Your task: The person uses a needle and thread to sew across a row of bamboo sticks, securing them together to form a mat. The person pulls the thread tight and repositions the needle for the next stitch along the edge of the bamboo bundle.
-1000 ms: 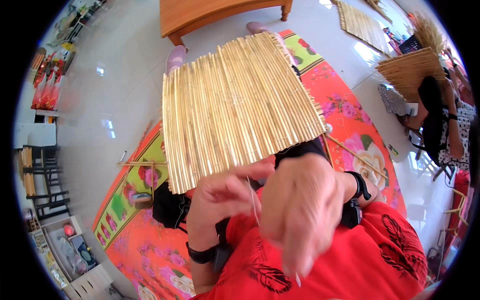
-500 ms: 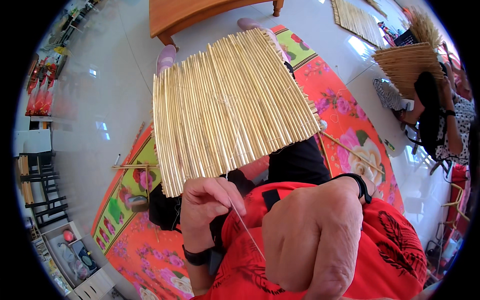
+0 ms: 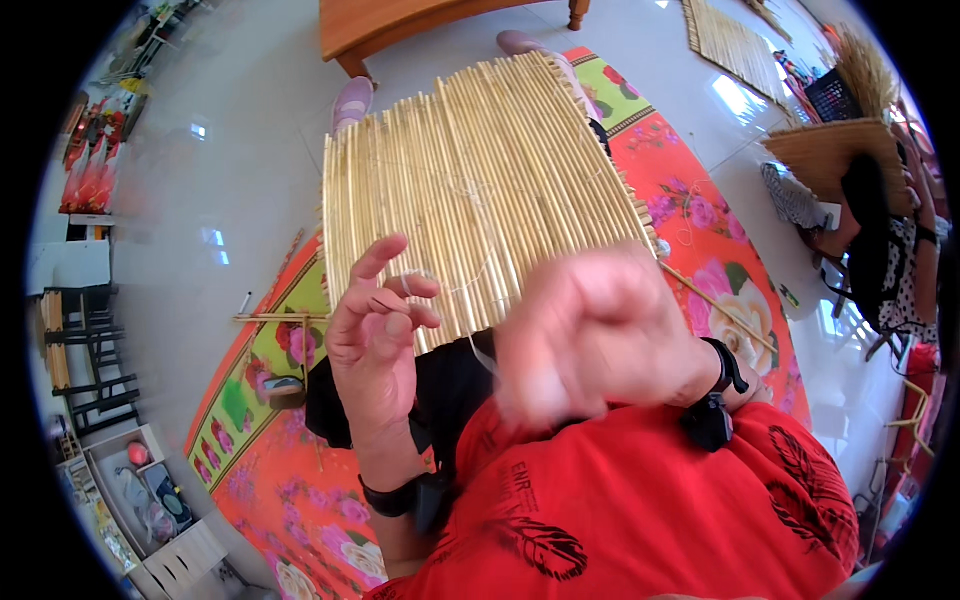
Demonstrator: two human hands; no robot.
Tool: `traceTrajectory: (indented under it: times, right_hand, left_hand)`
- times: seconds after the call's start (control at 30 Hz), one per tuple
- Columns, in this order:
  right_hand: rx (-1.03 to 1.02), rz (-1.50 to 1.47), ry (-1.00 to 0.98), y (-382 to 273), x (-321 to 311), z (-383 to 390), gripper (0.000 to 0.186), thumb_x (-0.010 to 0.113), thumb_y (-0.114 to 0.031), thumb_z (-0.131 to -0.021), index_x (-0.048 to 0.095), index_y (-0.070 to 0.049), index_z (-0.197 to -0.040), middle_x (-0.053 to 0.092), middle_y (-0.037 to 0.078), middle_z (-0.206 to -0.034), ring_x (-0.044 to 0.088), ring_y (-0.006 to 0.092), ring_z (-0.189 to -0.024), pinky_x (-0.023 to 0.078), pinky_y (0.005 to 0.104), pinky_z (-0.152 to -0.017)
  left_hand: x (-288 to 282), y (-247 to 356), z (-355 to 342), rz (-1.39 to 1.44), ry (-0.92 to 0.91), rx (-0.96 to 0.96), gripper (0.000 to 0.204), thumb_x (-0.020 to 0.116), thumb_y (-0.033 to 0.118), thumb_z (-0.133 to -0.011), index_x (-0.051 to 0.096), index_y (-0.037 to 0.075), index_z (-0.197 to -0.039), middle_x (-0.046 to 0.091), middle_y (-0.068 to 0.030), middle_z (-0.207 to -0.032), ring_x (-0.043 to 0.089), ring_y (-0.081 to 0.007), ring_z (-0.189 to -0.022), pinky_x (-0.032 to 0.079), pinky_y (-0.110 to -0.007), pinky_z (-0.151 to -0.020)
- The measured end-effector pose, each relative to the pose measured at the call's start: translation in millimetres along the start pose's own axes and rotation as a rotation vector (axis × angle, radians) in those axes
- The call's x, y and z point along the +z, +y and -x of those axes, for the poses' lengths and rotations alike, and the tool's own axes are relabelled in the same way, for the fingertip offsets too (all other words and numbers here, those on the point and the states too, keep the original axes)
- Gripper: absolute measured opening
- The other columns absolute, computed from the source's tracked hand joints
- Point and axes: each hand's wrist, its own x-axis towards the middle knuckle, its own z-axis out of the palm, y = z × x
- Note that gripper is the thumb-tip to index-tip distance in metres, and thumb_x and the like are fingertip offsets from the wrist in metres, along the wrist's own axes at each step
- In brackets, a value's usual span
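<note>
A mat of pale straw-coloured stalks (image 3: 440,190), laid side by side, slopes across my lap and legs. Fine thread (image 3: 488,235) lies in loose loops on its middle. At the mat's near left edge is my left hand (image 3: 375,335), palm up, its fingers bent and partly spread. The thread seems to pass round these fingers. My right hand (image 3: 590,335), curled and smeared by motion, is raised over the near right edge. Its fingertips are too blurred to show what they hold.
A flowered red rug (image 3: 690,200) lies under me, with loose stalks (image 3: 720,305) on it. Ahead stands a wooden table (image 3: 420,30). At the right sits another person (image 3: 900,240) with a similar mat (image 3: 835,150). An open drawer (image 3: 150,490) is at lower left.
My right hand has risen forward, from near my chest to over the mat's edge. My left hand has lifted and its fingers have spread. The taut thread between them no longer shows.
</note>
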Motion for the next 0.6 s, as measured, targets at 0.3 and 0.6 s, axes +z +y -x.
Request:
traceTrajectory:
  times: [0.3, 0.6]
  right_hand:
    - [0.326, -0.054, 0.350, 37.6, -10.8, -1.4, 0.005, 0.061, -0.002, -0.090, 0.060, 0.000, -0.086, 0.054, 0.001, -0.062, 0.040, 0.0046, -0.042, 0.031, 0.0227, -0.039]
    - [0.298, 0.004, 0.340, 37.8, -11.8, 6.5, 0.004, 0.061, -0.001, -0.090, 0.062, -0.001, -0.086, 0.054, -0.001, -0.061, 0.041, 0.0032, -0.043, 0.030, 0.0209, -0.039]
  left_hand:
    - [19.1, 0.4, 4.6, -0.053, -0.111, 0.114, 0.022, 0.070, 0.005, -0.086, 0.060, 0.000, -0.105, 0.059, -0.0054, -0.089, 0.057, -0.0145, -0.077, 0.051, -0.030, -0.069]
    - [24.9, 0.4, 10.0, -0.229, -0.083, 0.201, 0.021, 0.072, 0.002, -0.084, 0.065, -0.004, -0.104, 0.060, -0.0048, -0.093, 0.056, -0.0105, -0.078, 0.050, -0.023, -0.070]
